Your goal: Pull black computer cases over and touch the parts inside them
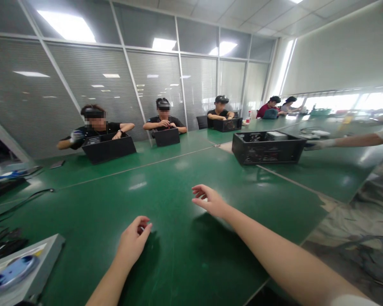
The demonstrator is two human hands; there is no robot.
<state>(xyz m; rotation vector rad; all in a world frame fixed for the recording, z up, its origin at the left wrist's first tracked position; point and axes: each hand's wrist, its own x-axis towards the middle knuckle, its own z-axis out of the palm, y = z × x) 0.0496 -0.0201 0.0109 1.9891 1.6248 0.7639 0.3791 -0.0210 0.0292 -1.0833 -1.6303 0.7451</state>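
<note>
Low in the middle of the frame, both of the person's hands hang over a bare stretch of the green table mat (166,182) with nothing in them: the left hand (134,239) is loosely curled, fingertips drawn in toward the thumb, while the right hand (210,200) reaches a little further up the frame, fingers relaxed and partly bent, palm turned inward. Neither touches the mat, to judge by the shadows beneath them. Nearest the left hand, at the lower left corner, lies a grey metal side panel (35,267) with a blue-and-white item resting on it, probably set aside flat so it stays out of the working space. Right of centre, further up, an open black computer case (268,148) sits on its side, opening upward, presumably so its inside can be reached from above; a co-worker's gloved hand (315,144) comes in from the right edge toward it. Along the far side, other people sit behind similar black cases (110,148). Loose black cables (22,202) trail at the left edge.
</note>
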